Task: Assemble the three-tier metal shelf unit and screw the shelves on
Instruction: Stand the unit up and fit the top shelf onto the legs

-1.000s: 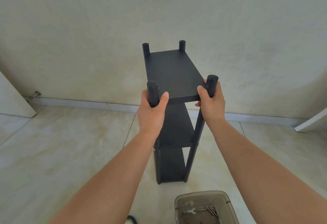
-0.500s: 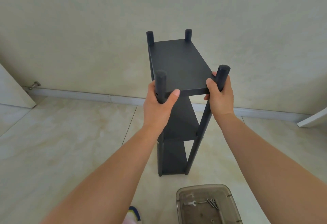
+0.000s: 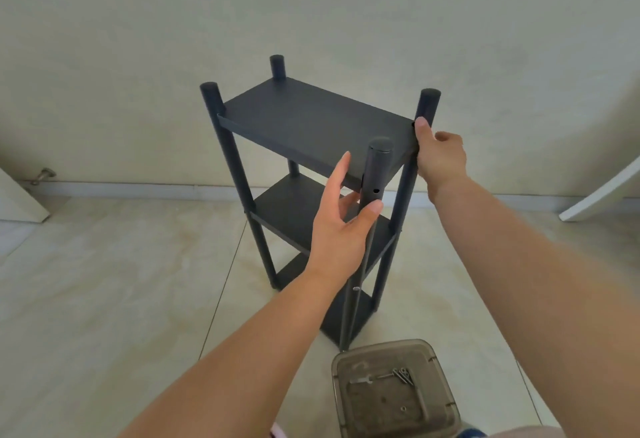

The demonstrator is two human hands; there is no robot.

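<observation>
Shelf unit: a dark grey three-tier metal shelf unit (image 3: 311,119) stands upright on the pale beige tiled floor (image 3: 104,281), near the cream wall (image 3: 311,4), with one corner turned toward the camera.
Posts: four round dark posts rise above the top shelf; the nearest post (image 3: 377,167) shows a small hole on its side.
Left hand: the left hand (image 3: 341,226) is spread, thumb against the nearest post, fingers reaching up beside the top shelf's front edge.
Right hand: the right hand (image 3: 438,157) grips the right post just under the top shelf, thumb pressed at the shelf corner, fingers curled behind.
Box: a translucent grey plastic box (image 3: 394,389) sits on the floor just in front of the unit, holding several screws (image 3: 403,374) and a small wrench (image 3: 360,380).
</observation>
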